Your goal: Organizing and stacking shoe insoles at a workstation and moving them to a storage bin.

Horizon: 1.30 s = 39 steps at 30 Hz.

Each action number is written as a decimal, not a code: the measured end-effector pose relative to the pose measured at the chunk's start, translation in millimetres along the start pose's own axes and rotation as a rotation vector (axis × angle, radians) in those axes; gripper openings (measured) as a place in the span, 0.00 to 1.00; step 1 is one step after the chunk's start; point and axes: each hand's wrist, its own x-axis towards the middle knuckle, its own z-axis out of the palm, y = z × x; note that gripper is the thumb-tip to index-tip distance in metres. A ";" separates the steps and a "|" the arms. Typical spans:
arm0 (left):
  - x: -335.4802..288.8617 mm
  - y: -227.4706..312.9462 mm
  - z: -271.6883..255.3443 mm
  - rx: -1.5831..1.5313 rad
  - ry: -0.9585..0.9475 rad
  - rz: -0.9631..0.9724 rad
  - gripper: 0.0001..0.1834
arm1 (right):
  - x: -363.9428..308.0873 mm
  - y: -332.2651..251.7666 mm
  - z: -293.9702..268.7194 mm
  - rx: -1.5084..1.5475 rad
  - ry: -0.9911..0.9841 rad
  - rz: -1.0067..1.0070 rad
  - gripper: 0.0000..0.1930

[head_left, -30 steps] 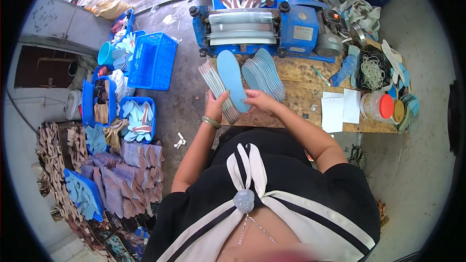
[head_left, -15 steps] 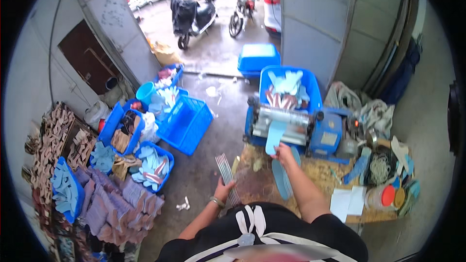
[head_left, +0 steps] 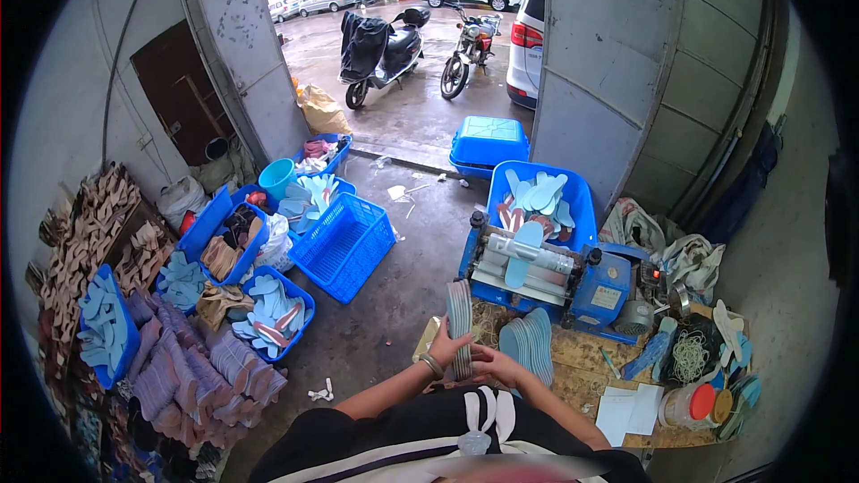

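Observation:
A stack of insoles [head_left: 458, 313] stands on edge with striped layers showing, and my left hand [head_left: 446, 346] is wrapped round it. Against the lower right side of that stack is my right hand [head_left: 494, 365], its fingers bent onto the edge; the fingertips are partly hidden. More light blue insoles [head_left: 530, 347] lie fanned out on the wooden table just right of my hands. Beyond them a blue roller machine [head_left: 528, 261] has a single light blue insole [head_left: 522, 259] lying across its rollers, with neither hand touching it.
Behind the machine sits a blue bin [head_left: 582, 192] of insoles. On the table's right are white papers [head_left: 628, 411], a red-lidded jar [head_left: 687, 404] and string [head_left: 691, 351]. Blue crates [head_left: 344, 250] and heaped insole bundles [head_left: 192, 376] stand left on the floor.
My right hand has left the insole at the rollers and come back to the stack. The left hand has lifted the stack rightward and upright. That insole now lies farther across the rollers.

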 end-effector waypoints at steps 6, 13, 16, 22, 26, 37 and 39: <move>11.6 -49.8 7.9 -0.149 -0.111 -0.047 0.38 | -20.0 11.6 4.3 0.142 0.106 -0.059 0.26; 0.9 -27.8 -24.0 -0.399 -0.075 -0.249 0.26 | -14.6 30.2 -24.8 0.263 0.394 -0.099 0.19; -2.8 -42.8 -45.9 -0.561 -0.037 -0.358 0.21 | -8.2 24.8 -40.0 0.319 0.434 -0.107 0.20; -23.4 -75.2 -76.7 -0.485 0.156 -0.368 0.19 | 6.2 17.1 -69.1 0.426 0.450 -0.209 0.21; -38.9 -87.5 -81.8 -0.529 0.211 -0.414 0.21 | 3.7 1.7 -67.0 0.461 0.516 -0.120 0.19; -46.8 -62.1 -69.0 -0.562 0.203 -0.387 0.24 | 19.8 0.0 -61.1 0.474 0.511 -0.132 0.18; -45.6 -55.8 -65.4 -0.565 0.195 -0.375 0.23 | 23.2 -0.6 -64.3 0.485 0.506 -0.152 0.18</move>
